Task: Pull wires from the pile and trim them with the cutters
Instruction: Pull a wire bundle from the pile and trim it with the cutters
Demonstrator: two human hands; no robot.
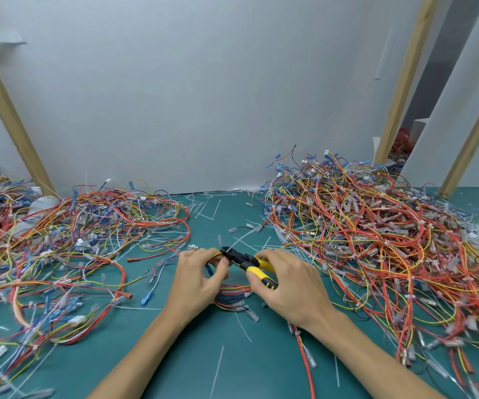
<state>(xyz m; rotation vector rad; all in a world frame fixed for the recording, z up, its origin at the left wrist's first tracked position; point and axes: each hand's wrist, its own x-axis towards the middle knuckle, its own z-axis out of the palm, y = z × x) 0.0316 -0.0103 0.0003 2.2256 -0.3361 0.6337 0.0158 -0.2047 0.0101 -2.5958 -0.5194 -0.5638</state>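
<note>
A wire harness is held to the cutters at the middle of the green mat

In the head view the cutting step is judged to be in hand: the wire harness is pinched between the curled thumb and fingers of the left hand, with a yellow strand presented at the blades. The yellow-handled cutters are gripped in the right hand, fingers wrapped round the handles, nose pointed left. Whether the blades are fully closed cannot be told. Both forearms are stretched forward and angled inward, and the hands nearly meet. A squeeze of the handles is called for next, and afterwards a fresh harness from the large pile on the right; a looser heap lies on the left
</note>
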